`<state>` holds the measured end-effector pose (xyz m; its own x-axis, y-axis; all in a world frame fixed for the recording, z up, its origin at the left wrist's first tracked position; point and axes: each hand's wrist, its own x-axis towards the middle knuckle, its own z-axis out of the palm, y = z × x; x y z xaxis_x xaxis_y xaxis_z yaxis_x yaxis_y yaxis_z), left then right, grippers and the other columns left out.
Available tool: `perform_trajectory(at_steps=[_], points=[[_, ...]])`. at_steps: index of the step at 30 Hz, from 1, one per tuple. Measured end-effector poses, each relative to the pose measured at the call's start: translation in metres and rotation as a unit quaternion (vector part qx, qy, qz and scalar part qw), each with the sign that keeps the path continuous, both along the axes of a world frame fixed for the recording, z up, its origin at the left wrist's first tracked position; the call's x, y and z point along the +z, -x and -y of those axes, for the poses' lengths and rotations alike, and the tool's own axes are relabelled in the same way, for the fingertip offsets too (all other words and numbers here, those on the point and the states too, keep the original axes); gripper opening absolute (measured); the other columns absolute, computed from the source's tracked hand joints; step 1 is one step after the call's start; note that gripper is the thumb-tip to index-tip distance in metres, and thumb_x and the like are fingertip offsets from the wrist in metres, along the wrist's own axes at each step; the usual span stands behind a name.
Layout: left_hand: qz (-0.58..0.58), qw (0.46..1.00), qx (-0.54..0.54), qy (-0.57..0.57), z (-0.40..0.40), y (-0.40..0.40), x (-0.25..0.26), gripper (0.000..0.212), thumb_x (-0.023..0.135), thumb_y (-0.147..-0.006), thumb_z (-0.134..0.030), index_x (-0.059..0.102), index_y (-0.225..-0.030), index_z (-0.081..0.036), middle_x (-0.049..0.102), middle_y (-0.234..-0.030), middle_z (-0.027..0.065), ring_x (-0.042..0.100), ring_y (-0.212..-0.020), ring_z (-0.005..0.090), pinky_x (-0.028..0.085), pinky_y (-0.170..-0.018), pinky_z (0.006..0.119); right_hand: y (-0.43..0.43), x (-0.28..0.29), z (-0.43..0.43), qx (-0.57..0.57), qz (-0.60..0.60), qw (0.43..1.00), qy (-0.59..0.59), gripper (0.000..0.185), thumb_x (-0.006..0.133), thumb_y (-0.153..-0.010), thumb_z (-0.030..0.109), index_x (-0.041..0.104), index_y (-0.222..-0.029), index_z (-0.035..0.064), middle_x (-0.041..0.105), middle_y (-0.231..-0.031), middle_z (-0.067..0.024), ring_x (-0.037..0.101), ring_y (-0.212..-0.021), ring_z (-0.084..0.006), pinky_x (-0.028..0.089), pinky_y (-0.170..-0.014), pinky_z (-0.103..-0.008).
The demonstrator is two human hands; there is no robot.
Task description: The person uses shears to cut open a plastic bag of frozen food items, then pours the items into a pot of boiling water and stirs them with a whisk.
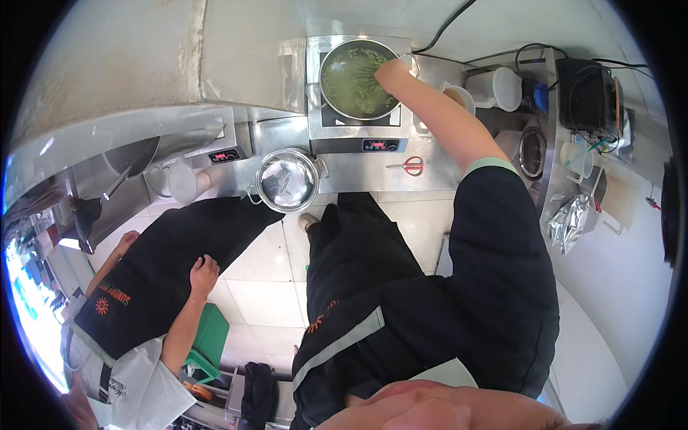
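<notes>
My right hand (392, 76) reaches over a large two-handled metal pot (323, 86) and grips a wire whisk (367, 78). The whisk's wires dip into cloudy green liquid (352, 97), where many small round green pieces float. Beneath the pot is an induction cooker (333, 131) with a lit red display. Red-handled scissors (413, 166) lie on the steel counter (355, 172) in front of it. To the left, a smaller metal pot (287, 180) with a shiny top stands at the counter's front edge. My left hand is out of view.
A co-worker in a black apron (161, 269) stands at my left, hands low. Beyond the smaller pot are a second cooker (224, 155) and a long-handled wok (131, 156). White plastic containers (507, 88) and steel shelving (543, 177) line the right. Green bins (209, 333) sit behind.
</notes>
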<state>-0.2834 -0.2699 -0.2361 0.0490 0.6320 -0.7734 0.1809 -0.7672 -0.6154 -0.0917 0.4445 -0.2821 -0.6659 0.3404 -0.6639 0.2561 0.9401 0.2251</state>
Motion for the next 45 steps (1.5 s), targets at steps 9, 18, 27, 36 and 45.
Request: perform_trajectory(at_steps=[9,18,27,36,45], points=[[-0.256,0.909,-0.327,0.042,0.023,-0.014,-0.004,0.019,0.05,-0.088,-0.028,0.057,-0.094,-0.012,0.056,-0.086,0.005,0.05,-0.088,0.0216,0.039,-0.082,0.029,0.004,0.069,0.011,-0.021,-0.015,0.999,0.019,0.018,0.058,-0.076,0.009,0.07,-0.089,0.0086,0.067,-0.095,-0.0103,0.065,-0.088,-0.0252,0.054,-0.068,-0.0361],[-0.297,0.861,-0.409,0.061,0.05,-0.012,-0.019,0.019,0.049,-0.088,-0.028,0.056,-0.094,-0.011,0.055,-0.085,0.0048,0.05,-0.087,0.0212,0.039,-0.082,0.029,-0.01,0.013,0.024,-0.011,-0.028,0.999,0.018,0.015,0.057,-0.076,0.009,0.07,-0.085,0.0074,0.068,-0.091,-0.0098,0.065,-0.088,-0.0262,0.054,-0.07,-0.0366],[-0.349,0.843,-0.402,-0.077,0.021,-0.024,0.01,0.024,0.051,-0.083,-0.014,0.056,-0.106,-0.013,0.051,-0.119,0.0096,0.049,-0.109,0.0168,0.037,-0.094,0.023,0.011,0.014,0.072,0.014,-0.006,0.999,0.042,0.028,0.065,-0.072,0.014,0.068,-0.1,0.0063,0.066,-0.099,-0.0103,0.064,-0.09,-0.0295,0.054,-0.068,-0.0466],[-0.207,0.953,-0.218,0.034,0.017,-0.023,0.013,0.02,0.049,-0.088,-0.027,0.056,-0.093,-0.009,0.056,-0.084,0.0052,0.05,-0.085,0.0213,0.039,-0.081,0.029,0.01,0.019,0.059,-0.024,-0.013,0.999,0.025,0.02,0.057,-0.077,0.009,0.069,-0.092,0.0047,0.067,-0.097,-0.0112,0.066,-0.087,-0.0287,0.055,-0.065,-0.0447],[-0.246,0.92,-0.302,0.039,0.008,-0.018,0.016,0.025,0.05,-0.088,-0.031,0.057,-0.093,-0.007,0.056,-0.084,0.0063,0.051,-0.084,0.0219,0.041,-0.077,0.031,0.01,0.025,0.017,-0.1,0.081,0.988,0.085,0.028,0.056,-0.076,0.012,0.068,-0.101,0.0093,0.063,-0.11,-0.0101,0.061,-0.1,-0.0265,0.05,-0.079,-0.0415]])
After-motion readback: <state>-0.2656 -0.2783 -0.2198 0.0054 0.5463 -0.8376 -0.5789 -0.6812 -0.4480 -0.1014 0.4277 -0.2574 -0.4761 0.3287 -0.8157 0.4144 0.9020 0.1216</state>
